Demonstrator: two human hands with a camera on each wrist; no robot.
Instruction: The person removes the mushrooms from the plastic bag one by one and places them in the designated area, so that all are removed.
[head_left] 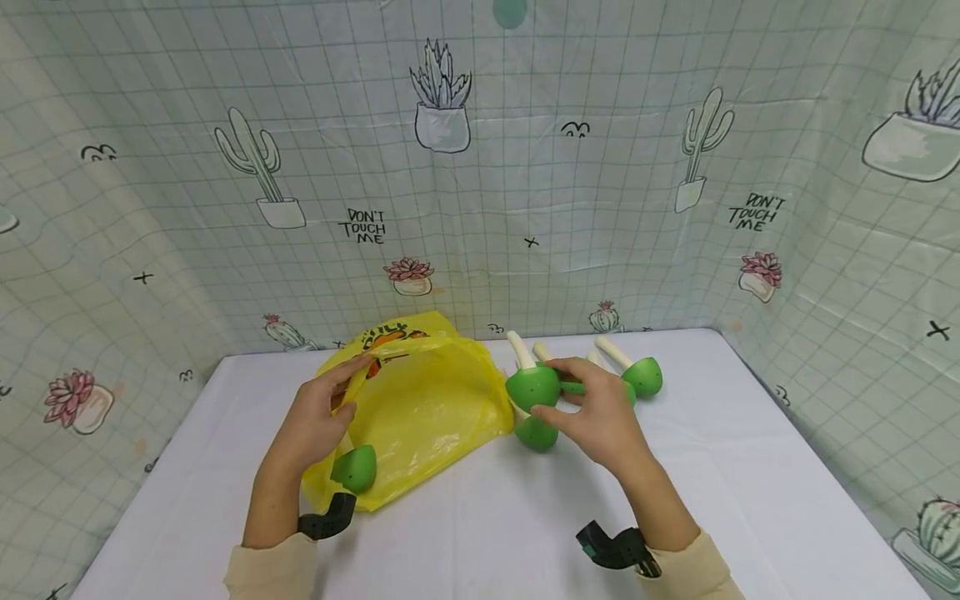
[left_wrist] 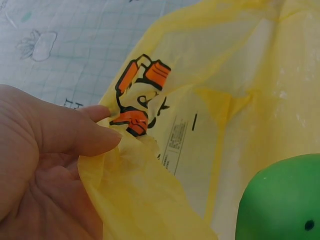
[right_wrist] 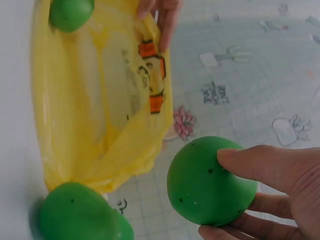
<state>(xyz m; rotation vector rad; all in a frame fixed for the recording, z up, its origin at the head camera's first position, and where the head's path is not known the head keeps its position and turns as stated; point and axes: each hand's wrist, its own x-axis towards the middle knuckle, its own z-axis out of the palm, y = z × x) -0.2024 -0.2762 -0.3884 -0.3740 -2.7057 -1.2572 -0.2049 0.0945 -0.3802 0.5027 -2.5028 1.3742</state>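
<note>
A yellow plastic bag (head_left: 427, 408) lies on its side, its mouth held wide. My left hand (head_left: 318, 417) pinches its upper rim between thumb and fingers, seen close in the left wrist view. A green-capped, mushroom-shaped toy (head_left: 354, 468) sits just inside the bag's mouth. Between the thumb and fingers of my right hand (head_left: 600, 408) is another mushroom-shaped toy (right_wrist: 210, 182), gripped by its dotted green cap with its cream stem pointing up and away. It is held beside the bag's right end, above a third green cap (head_left: 537, 435).
Several more green-capped toys, one with its cream stem showing (head_left: 641, 375), lie behind and right of my right hand. A white cloth (head_left: 465, 533) covers the table. Grid-patterned curtains (head_left: 480, 192) with cactus drawings enclose the back and sides.
</note>
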